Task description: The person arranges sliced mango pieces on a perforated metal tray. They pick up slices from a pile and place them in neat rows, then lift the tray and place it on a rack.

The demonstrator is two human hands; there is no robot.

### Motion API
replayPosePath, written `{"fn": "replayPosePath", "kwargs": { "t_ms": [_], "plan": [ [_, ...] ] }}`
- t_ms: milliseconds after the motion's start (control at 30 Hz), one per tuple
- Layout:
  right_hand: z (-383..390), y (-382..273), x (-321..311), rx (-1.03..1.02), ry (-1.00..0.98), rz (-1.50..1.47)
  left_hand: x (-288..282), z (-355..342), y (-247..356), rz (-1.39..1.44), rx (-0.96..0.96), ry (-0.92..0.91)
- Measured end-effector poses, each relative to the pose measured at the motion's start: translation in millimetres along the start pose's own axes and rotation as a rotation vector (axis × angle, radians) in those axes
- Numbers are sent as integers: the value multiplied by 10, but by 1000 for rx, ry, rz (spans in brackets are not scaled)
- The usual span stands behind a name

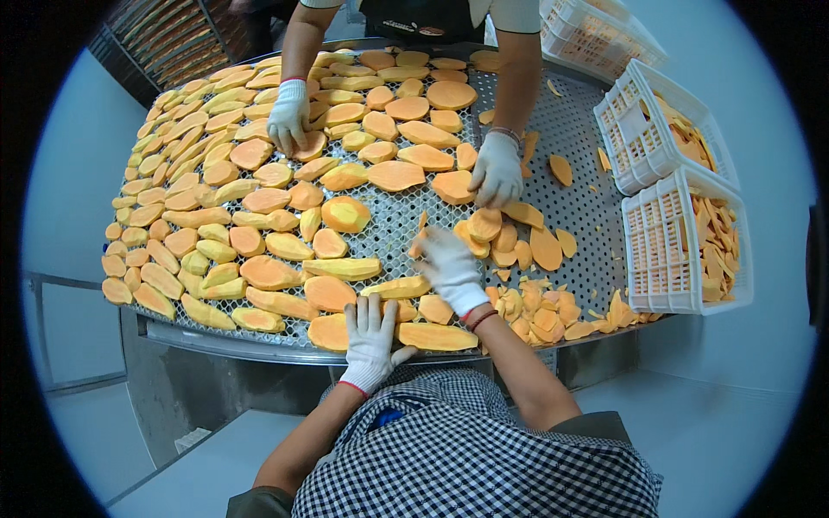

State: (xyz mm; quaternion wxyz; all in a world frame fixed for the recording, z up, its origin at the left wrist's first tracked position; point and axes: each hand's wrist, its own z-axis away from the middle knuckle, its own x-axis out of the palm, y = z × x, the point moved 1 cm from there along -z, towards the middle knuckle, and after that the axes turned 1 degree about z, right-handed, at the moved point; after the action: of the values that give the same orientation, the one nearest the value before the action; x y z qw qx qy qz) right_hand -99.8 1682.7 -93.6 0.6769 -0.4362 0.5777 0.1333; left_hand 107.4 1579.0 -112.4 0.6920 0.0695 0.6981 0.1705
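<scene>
Rows of orange-yellow sweet potato slices (268, 273) lie flat on a mesh tray (393, 237). My left hand (371, 341), in a white knit glove, is laid over slices at the near edge, fingers stretched out. Farther right, my gloved right hand (451, 266) is slightly blurred above the mesh. At its fingertips a small orange slice (419, 238) stands edge-on, seemingly pinched. Just right of that hand is a loose heap of slices (505, 237). Small offcuts (540, 312) are piled along the near edge.
Across the table a co-worker's gloved hand (290, 116) touches a slice, and the other gloved hand (497, 170) rests by the heap. White plastic crates (661, 250) with sweet potato pieces stand at the right. A perforated metal tabletop (574, 203) carries scattered scraps. A rack (164, 43) stands far left.
</scene>
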Motion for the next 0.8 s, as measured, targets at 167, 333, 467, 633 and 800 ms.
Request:
{"fn": "replayPosePath", "kwargs": {
  "t_ms": [167,333,467,633,800],
  "plan": [
    [281,667,-117,240,124,340,-48,-13,11,27,23,6],
    [225,612,-241,470,25,294,-93,-26,-26,40,35,4],
    [235,659,-103,397,32,341,-88,-20,-49,67,19,-17],
    [354,758,-28,383,71,272,-211,-459,-4,140,-29,53],
    [329,651,4,397,14,118,-299,-1619,194,62,-232,-113]
  ]
}}
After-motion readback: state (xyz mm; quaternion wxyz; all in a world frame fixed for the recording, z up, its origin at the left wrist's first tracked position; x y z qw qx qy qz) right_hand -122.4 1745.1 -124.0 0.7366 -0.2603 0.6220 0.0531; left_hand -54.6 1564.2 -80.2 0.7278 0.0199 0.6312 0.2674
